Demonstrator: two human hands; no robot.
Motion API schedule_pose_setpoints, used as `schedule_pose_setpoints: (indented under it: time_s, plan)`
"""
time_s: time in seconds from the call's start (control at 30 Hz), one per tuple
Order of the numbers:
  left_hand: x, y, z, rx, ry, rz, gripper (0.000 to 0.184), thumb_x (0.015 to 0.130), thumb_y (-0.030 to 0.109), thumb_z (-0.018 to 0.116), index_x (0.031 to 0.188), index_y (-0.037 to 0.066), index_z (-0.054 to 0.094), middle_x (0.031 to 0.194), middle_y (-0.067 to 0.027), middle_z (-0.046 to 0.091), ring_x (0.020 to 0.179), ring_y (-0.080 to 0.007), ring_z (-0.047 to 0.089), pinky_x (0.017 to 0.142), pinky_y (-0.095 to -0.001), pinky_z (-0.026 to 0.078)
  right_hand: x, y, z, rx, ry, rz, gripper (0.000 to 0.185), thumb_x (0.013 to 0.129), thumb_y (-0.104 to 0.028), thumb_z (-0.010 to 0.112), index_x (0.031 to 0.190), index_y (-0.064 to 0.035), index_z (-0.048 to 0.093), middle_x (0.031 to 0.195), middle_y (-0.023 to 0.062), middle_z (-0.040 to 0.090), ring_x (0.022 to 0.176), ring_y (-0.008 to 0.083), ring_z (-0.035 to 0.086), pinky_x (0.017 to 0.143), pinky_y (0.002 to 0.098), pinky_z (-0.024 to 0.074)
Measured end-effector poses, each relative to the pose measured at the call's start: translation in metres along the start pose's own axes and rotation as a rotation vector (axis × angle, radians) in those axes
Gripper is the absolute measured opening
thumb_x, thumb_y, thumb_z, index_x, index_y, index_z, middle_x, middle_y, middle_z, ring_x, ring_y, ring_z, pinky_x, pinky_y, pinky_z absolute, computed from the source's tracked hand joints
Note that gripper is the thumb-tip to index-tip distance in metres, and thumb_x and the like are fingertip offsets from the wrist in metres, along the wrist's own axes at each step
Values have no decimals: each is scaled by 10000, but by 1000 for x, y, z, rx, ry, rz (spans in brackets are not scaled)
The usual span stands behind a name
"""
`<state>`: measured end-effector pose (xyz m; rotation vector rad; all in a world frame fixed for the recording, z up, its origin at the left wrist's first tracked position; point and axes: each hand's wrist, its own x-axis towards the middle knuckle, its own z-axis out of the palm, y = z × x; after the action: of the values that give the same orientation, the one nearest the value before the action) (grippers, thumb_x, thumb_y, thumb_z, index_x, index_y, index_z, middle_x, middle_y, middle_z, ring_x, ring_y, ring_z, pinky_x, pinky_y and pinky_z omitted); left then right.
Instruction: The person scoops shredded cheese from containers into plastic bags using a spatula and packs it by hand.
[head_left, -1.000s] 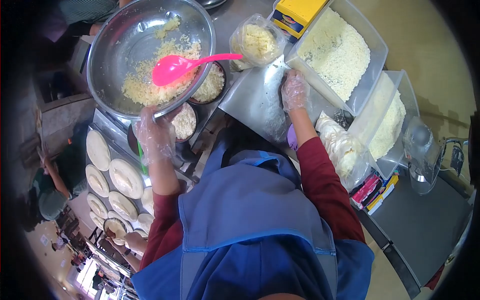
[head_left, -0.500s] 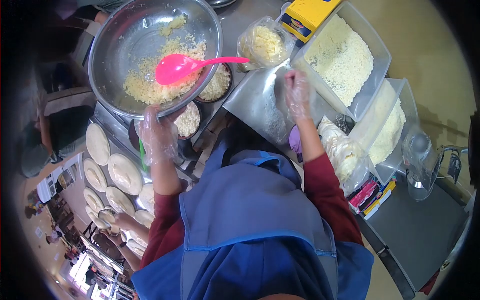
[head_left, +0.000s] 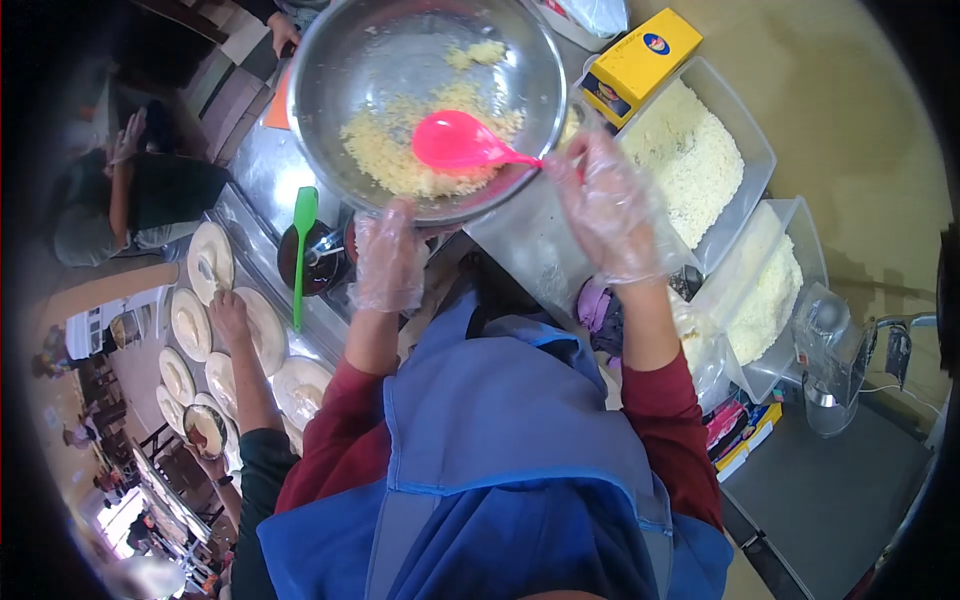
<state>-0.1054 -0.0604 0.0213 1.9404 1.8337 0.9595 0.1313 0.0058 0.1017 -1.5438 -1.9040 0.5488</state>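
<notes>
A large steel bowl (head_left: pixel 335 150) holds crumbly pale-yellow grated food (head_left: pixel 385 150) and a pink spoon (head_left: pixel 455 140) whose handle points right. My left hand (head_left: pixel 388 258), in a clear plastic glove, grips the bowl's near rim. At the bowl's right side my gloved right hand (head_left: pixel 612 205) is closed round the end of the spoon's handle. Below the bowl, a green spatula (head_left: pixel 303 250) lies across a small dark bowl (head_left: pixel 320 278). The bowls of white gratings seen earlier are hidden behind the steel bowl and my left hand.
On the right stand two clear bins (head_left: pixel 765 150) (head_left: pixel 815 245) of gratings, a yellow box (head_left: pixel 650 55) and a plastic-wrapped mixer (head_left: pixel 830 350). At left, a co-worker's arm (head_left: pixel 250 380) reaches over several dough rounds (head_left: pixel 302 388). Another person's hand (head_left: pixel 283 32) is near the bowl's far side.
The steel bowl has moved right with my left hand, uncovering the green spatula. My right hand has gone from over the metal sheet to the spoon handle. A co-worker's arm now reaches further over the dough.
</notes>
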Motion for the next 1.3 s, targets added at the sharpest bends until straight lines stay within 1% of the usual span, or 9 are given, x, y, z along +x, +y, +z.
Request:
schedule_pose_setpoints:
  time_s: [0.27,0.37,0.57,0.63,0.8,0.87,1.0,1.17,1.3]
  plan:
    - [-14,40,23,-311,-40,-32,185,793,-14,490,968,23,536,826,-200,538,747,-412,514,645,-463,412,-37,16,-14,-355,228,-509,235,873,-149,564,1073,-28,586,790,138,604,674,291,607,556,398,479]
    - [-20,43,30,-292,-45,41,157,800,-7,497,952,17,525,812,-195,534,741,-399,510,644,-454,413,-21,9,-51,-475,171,-57,334,928,-203,528,1240,-86,559,836,144,654,757,312,638,656,417,495]
    - [-36,46,47,-582,82,-28,81,854,43,526,933,26,518,826,-128,530,710,-279,501,636,-392,411,-23,20,-34,-661,144,-364,477,799,-54,548,1274,-38,505,679,70,521,578,210,537,507,348,440]
    - [-36,66,30,-1189,-106,-604,133,893,100,540,1002,25,527,915,-51,547,749,-159,496,640,-336,421,-17,2,-46,-516,245,-414,468,797,-41,551,1264,-44,521,651,43,486,591,194,523,527,329,431]
    - [-39,110,20,-1136,-83,-615,287,909,156,555,1144,0,505,985,-18,569,817,-94,511,696,-260,446,0,11,-41,-760,358,-467,451,781,-53,577,1231,-81,569,638,42,503,593,190,536,545,338,441]
    - [-39,109,20,-1190,-10,-561,322,909,151,551,1184,-7,494,997,-29,581,836,-99,527,723,-248,454,-21,7,-37,-400,316,-763,417,783,-60,589,1197,-105,605,640,55,521,578,180,540,542,330,441]
    - [-43,106,22,-1167,-89,-506,373,906,147,538,1229,-26,471,1084,-83,588,946,-151,561,783,-296,479,-9,5,-84,-309,379,-192,391,867,-100,535,1251,-146,592,689,121,599,609,268,580,552,374,462]
    - [-41,106,22,-947,-121,-394,308,896,141,512,1143,-43,521,995,-75,605,862,-149,539,767,-313,458,-20,4,-57,-479,227,-636,400,824,-107,558,1215,-181,595,737,107,600,646,269,581,576,398,466]
    - [-41,98,19,-922,-107,-459,355,905,145,512,1204,-45,490,1080,-93,595,925,-164,549,805,-308,460,-41,4,-87,-460,196,-442,383,824,-76,554,1204,-110,598,727,91,561,630,242,554,568,387,453]
